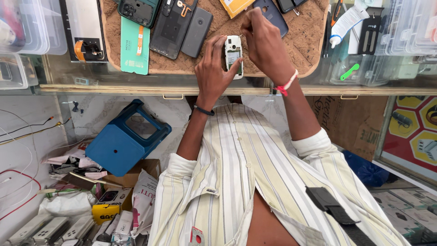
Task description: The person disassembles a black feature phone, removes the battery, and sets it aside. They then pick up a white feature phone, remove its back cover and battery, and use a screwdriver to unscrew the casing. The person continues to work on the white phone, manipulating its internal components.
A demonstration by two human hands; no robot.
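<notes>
A small white opened phone (234, 55) lies on the brown work mat (305, 41) at the counter's near edge. My left hand (213, 72) grips its left side with the fingers curled round it. My right hand (264, 43) hovers just above and to the right of it, fingers pinched together over its top; whether they hold a small tool is hidden. A red and white thread circles my right wrist, a dark band my left.
Phone back covers and a teal phone shell (135, 45) lie on the mat's left part. Clear plastic boxes (409, 27) stand at both sides. A white tube (346, 23) lies at the right. Below the counter sit a blue plastic stool (123, 141) and cartons.
</notes>
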